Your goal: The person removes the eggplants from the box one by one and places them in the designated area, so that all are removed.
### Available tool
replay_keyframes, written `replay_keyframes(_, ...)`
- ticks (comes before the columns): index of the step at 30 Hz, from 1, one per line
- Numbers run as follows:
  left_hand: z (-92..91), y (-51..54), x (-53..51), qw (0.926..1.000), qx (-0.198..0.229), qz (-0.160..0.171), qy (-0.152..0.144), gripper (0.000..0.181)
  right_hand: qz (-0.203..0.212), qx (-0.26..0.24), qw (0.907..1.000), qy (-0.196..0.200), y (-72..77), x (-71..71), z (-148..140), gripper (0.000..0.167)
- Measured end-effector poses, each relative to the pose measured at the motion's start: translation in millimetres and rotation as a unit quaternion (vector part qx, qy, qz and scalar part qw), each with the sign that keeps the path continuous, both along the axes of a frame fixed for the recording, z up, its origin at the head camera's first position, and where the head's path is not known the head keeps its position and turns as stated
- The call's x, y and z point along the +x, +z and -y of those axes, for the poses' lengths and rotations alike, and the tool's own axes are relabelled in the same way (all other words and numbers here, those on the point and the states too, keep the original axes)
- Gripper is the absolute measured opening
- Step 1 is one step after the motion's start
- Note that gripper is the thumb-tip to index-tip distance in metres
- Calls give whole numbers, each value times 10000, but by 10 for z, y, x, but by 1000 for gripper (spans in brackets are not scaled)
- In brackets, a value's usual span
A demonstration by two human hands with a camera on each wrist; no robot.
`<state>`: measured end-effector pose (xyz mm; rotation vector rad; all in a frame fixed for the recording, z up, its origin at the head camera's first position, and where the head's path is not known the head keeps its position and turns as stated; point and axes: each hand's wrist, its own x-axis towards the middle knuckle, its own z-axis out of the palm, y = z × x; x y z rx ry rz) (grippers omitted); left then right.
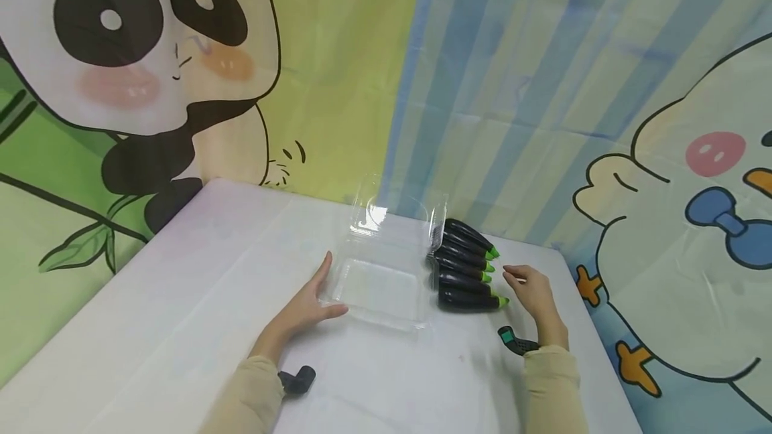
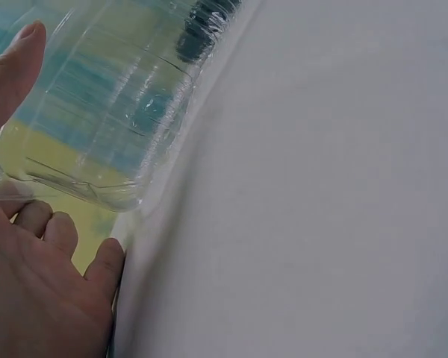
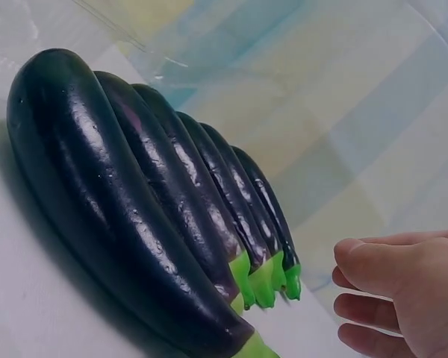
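Note:
A clear plastic clamshell box lies on the table with its lid raised at the back. My left hand is at its near left corner, thumb and forefinger spread along the edges. In the left wrist view the thumb lies in front of the clear plastic. Several dark purple eggplants with green stems lie in a row right of the box. Just off their stem ends, my right hand hovers with loosely bent fingers. Nothing is between those fingers in the right wrist view, where the nearest eggplant looks largest.
A white-covered table carries everything. Behind it hangs a printed cloth with a panda and stripes, and a chick figure is on the right. Dark wrist-worn devices sit at both wrists.

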<state>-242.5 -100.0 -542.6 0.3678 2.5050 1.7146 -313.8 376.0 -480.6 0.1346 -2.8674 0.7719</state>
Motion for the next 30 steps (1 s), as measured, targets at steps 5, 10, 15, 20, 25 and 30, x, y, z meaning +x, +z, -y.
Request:
replay_keyframes(5, -23, 20, 85, 10000, 9, -41, -19, 113, 68, -39, 9999, -67, 60, 36, -4, 34)
replay_keyframes(10, -29, 41, 168, 10000, 7, -34, 46, 113, 7, 24, 10000, -45, 119, 63, -26, 34)
replay_keyframes(15, -36, 79, 255, 10000, -11, -29, 66, 112, -75, 94, 9999, 28, 168, 94, -70, 34)
replay_keyframes(20, -3, 122, 310, 9998, -54, -161, 71, 109, -58, 67, 9999, 118, 232, 133, -78, 34)
replay_keyframes(25, 93, 243, 345, 9996, -181, -212, -1, 101, 22, 170, 9997, 167, 288, 184, -11, 34)
replay_keyframes(30, 237, 420, 252, 9952, -772, -494, 331, 85, -172, 524, 9979, 346, 317, 252, 135, 35)
